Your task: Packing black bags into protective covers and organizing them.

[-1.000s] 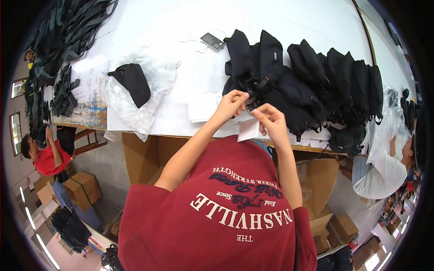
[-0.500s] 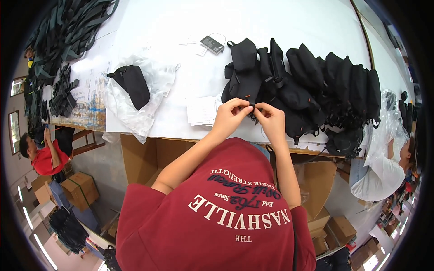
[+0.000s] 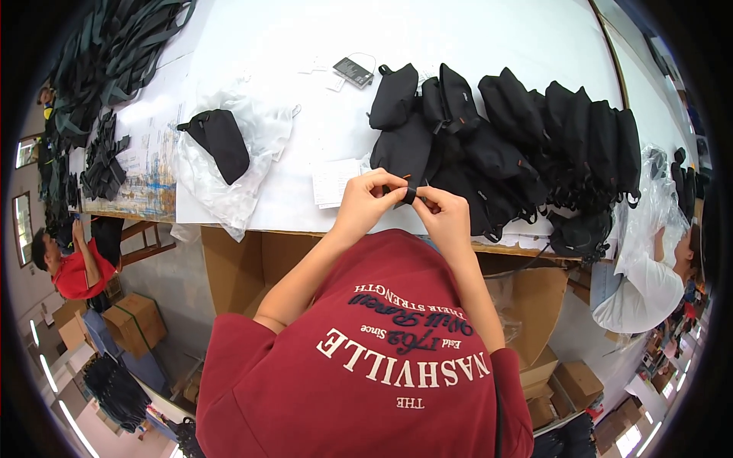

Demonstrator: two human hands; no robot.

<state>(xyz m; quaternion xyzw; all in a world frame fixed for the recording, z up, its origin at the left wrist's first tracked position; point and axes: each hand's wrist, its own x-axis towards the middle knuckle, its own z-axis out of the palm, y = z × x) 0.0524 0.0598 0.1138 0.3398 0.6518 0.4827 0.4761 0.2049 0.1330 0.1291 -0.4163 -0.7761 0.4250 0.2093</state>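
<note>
Near the front edge of the white table, my left hand and my right hand meet, thumbs and fingers pinched on a short black strap. Whether the strap is joined to the bag behind it is hard to make out. Just beyond my fingers lies a black fabric bag with a small orange tab. More black bags are heaped to its right, partly under one another. White paper sheets lie left of my left hand.
A black pouch rests on clear plastic wrap at left. A black tag lies farther back. Dark straps pile up at far left. Open cardboard stands under the table edge. Other people work at both sides.
Both hands have shifted slightly left with the strap, its short band now showing more plainly between the fingertips. The nearest bags have shifted a little, and the view has moved slightly.
</note>
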